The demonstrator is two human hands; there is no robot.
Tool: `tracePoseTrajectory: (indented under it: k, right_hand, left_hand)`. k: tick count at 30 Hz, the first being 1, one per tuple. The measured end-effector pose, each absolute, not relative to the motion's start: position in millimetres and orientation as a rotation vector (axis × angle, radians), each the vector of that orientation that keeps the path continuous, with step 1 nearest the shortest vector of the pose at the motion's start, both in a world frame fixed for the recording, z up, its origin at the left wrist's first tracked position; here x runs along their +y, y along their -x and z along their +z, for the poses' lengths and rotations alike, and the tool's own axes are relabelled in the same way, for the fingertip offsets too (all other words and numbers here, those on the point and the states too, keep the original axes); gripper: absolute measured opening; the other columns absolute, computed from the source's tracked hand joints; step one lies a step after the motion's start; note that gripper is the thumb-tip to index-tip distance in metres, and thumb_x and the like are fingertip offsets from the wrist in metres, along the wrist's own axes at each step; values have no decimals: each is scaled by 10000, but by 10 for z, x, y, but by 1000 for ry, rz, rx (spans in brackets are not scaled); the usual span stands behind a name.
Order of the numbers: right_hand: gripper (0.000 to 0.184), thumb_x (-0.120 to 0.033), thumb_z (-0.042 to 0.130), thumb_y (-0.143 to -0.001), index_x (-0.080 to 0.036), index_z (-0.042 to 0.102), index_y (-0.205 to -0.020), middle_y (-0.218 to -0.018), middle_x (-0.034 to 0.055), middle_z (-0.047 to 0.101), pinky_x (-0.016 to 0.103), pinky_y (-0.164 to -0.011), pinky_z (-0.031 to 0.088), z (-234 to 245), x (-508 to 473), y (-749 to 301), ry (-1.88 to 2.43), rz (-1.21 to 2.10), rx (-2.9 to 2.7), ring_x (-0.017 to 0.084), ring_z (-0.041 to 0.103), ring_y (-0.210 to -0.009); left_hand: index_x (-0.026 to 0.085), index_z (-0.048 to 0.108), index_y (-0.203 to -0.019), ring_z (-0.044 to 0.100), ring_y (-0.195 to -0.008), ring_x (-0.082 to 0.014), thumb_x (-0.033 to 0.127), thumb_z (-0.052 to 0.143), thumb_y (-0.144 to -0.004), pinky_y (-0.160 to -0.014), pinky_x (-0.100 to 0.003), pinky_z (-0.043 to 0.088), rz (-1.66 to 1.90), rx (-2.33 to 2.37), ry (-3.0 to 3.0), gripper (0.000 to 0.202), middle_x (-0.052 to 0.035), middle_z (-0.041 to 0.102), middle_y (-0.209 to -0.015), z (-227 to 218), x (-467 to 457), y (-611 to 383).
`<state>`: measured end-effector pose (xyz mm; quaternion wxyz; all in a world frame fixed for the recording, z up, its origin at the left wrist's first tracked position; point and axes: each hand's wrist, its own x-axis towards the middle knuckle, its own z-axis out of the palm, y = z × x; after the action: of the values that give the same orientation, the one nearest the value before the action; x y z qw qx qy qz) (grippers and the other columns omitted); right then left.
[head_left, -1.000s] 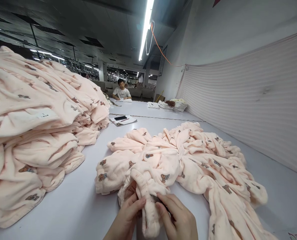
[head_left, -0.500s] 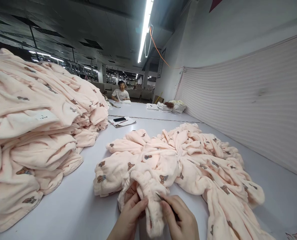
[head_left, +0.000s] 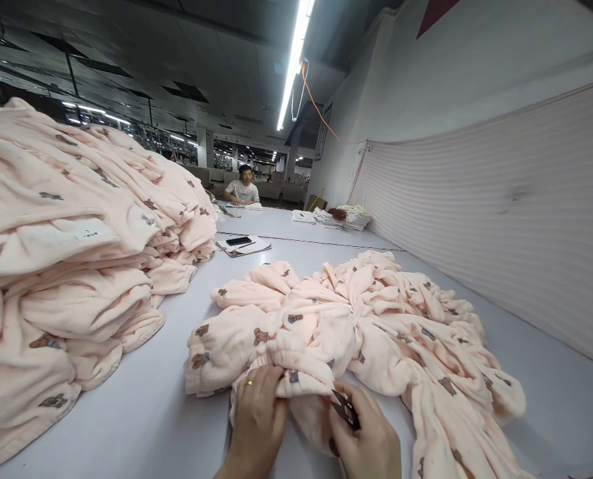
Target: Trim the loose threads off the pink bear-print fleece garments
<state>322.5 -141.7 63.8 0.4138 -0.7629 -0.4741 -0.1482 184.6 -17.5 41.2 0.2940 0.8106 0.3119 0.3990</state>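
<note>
A crumpled pink fleece garment point(head_left: 366, 326) with small bear prints lies on the white table point(head_left: 146, 419) in front of me. My left hand point(head_left: 257, 419), with a ring on one finger, grips a bunched fold of this garment at its near edge. My right hand point(head_left: 369, 436) is closed around small dark thread snips point(head_left: 345, 407), whose tip rests against the same fold. Both hands touch the fabric close together.
A tall stack of folded pink fleece garments point(head_left: 71, 253) fills the left side. Farther along the table lie a phone on papers point(head_left: 241, 243) and piles of white fabric point(head_left: 343, 217). A person point(head_left: 242, 187) sits at the far end. A striped wall covering point(head_left: 500, 206) runs along the right.
The fold I held upright has been pressed down flatter onto the table. My left hand has turned palm down over it, and the snips now show more in my right hand.
</note>
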Motion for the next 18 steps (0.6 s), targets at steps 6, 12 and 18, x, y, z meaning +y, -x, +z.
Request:
tracePoseTrajectory:
  k: [6, 12, 18]
  right_hand:
    - [343, -465, 391, -951, -205, 613, -979, -811, 43, 698, 268, -560, 459, 661, -1348, -3344, 1965, -706, -1288, 189, 673, -665]
    - [340, -433, 305, -976, -230, 576, -949, -742, 16, 678, 278, -524, 399, 629, -1184, -3277, 2024, -792, -1281, 184, 622, -570]
    - [212, -332, 390, -934, -235, 550, -834, -727, 5, 643, 249, -495, 417, 712, -1193, -3209, 2075, -462, -1298, 178, 634, -608]
  left_hand:
    - [199, 690, -922, 558, -854, -234, 289, 556, -722, -750, -315, 394, 344, 548, -1467, 257, -28, 664, -878, 721, -20, -1598]
    - [171, 668, -723, 477, -787, -158, 174, 572, -664, -688, -235, 342, 319, 457, -1374, 113, 14, 558, -793, 806, -13, -1602]
    - [107, 694, -933, 489, -711, -148, 130, 515, -602, -644, -231, 340, 237, 328, -943, 377, -29, 613, -737, 818, -104, -1633]
